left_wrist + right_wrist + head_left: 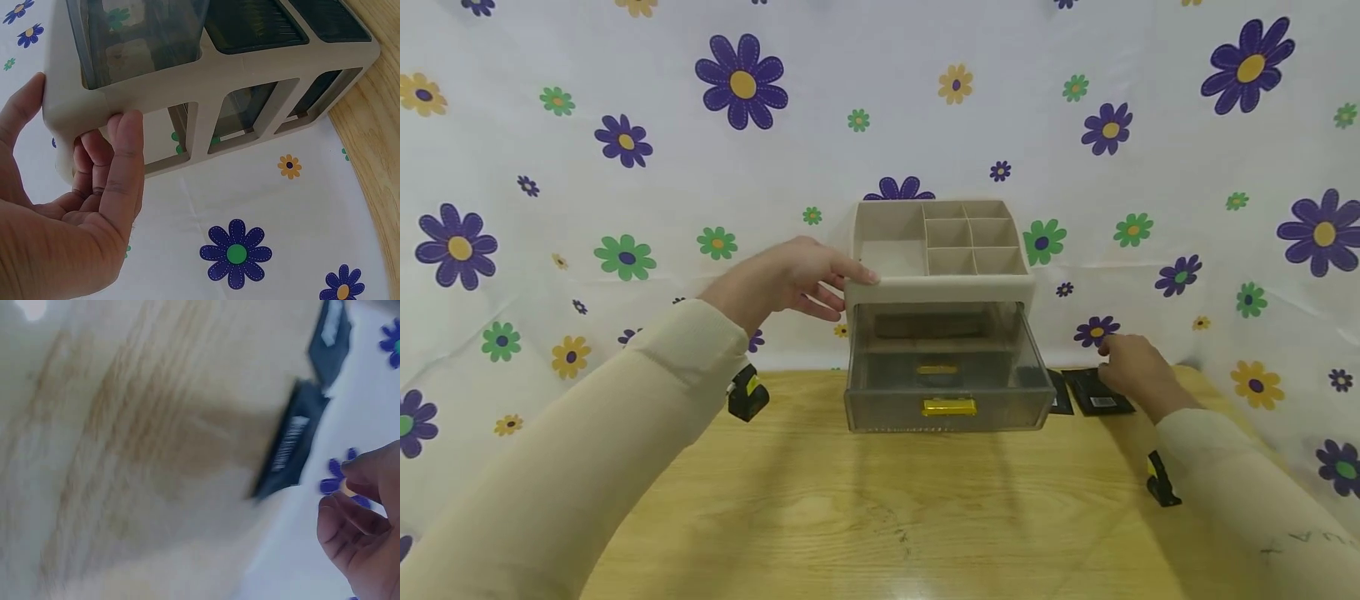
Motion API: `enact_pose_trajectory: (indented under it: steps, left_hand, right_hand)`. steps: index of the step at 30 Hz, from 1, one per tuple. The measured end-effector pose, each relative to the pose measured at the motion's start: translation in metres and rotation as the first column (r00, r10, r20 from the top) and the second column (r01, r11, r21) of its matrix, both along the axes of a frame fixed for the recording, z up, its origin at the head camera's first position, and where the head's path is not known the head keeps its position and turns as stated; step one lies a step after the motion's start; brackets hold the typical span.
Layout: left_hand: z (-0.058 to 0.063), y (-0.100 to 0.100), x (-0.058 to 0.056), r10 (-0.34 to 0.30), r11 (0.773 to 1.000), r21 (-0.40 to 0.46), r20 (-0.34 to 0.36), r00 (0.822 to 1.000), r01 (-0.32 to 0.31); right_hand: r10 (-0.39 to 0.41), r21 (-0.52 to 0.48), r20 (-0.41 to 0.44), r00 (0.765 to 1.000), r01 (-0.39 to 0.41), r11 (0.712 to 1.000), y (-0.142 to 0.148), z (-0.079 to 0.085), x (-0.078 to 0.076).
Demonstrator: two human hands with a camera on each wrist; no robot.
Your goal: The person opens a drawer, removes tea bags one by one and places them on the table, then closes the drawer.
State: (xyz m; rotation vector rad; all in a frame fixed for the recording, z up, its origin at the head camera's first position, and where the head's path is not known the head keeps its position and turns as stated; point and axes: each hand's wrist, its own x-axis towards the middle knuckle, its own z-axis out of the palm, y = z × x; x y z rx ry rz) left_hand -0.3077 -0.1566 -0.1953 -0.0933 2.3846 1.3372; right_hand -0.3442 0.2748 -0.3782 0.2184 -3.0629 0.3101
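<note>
**A:** At the left, your cream sleeve [647, 400] is reaching toward the far middle, and a black wrist piece [748, 395] is hanging under it. What is your left hand [808, 271] doing?

**B:** It is grasping the beige organizer [940, 289] at its near left corner. Your thumb is resting on the top edge, and your other fingers are curling into the opening of the left side.

**A:** And where is the organizer standing?

**B:** It is standing in the middle, at the far side of the wooden table [820, 500], in front of the flowered cloth [685, 158]. On top it is showing a large compartment at left and six small ones at right. The upper clear drawer [887, 408] is sticking out to the near side, with its gold handle [949, 407] facing you.

**A:** What is lying further right?

**B:** Two black packets [1105, 403] are lying on the table just beside the organizer; the right one is showing a white label.

**A:** And your right hand [1138, 367]?

**B:** It is hovering near the right packet, apart from it. Its fingers are bending loosely, released, with a gap to the thumb, and they are holding nothing.
</note>
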Motion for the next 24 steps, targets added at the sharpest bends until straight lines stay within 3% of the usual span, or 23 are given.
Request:
enact_pose_trajectory:
  steps: [5, 9, 11, 13, 14, 16, 21, 24]
  left_hand:
    - [-0.002, 0.0, 0.0, 0.002, 1.0, -0.006, -0.006, 1.0, -0.002]
    - [-0.003, 0.001, 0.002, 0.002, 1.0, -0.001, -0.012, 1.0, -0.002]
    - [-0.002, 0.001, 0.0, 0.005, 1.0, 0.001, -0.015, 1.0, -0.005]
    - [-0.003, 0.001, -0.001, 0.01, 1.0, 0.004, -0.012, 1.0, -0.01]
    - [-0.003, 0.001, -0.001, 0.016, 1.0, 0.004, -0.009, 1.0, -0.016]
    - [-0.004, 0.0, -0.001, 0.023, 1.0, 0.009, -0.006, 1.0, -0.023]
    - [-0.005, 0.001, 0.0, 0.017, 1.0, 0.025, -0.004, 1.0, -0.017]
    - [-0.004, 0.002, 0.0, 0.008, 1.0, 0.03, -0.008, 1.0, -0.007]
  right_hand:
    - [0.052, -0.003, -0.108, 0.993, -0.053, 0.999, -0.012, 0.028, 0.02]
    - [0.088, 0.027, -0.191, 0.978, -0.085, 0.996, -0.027, 0.051, 0.045]
    - [0.127, 0.047, -0.246, 0.961, -0.119, 0.992, -0.036, 0.059, 0.057]
    - [0.183, 0.064, -0.322, 0.929, -0.171, 0.983, -0.047, 0.063, 0.071]
    - [0.215, 0.072, -0.377, 0.901, -0.203, 0.976, -0.053, 0.065, 0.078]
    - [0.264, 0.082, -0.505, 0.822, -0.259, 0.962, -0.062, 0.068, 0.09]
    - [0.248, 0.039, -0.787, 0.565, -0.357, 0.933, -0.083, 0.088, 0.116]
    - [0.235, 0.019, -0.869, 0.437, -0.444, 0.896, -0.099, 0.106, 0.133]
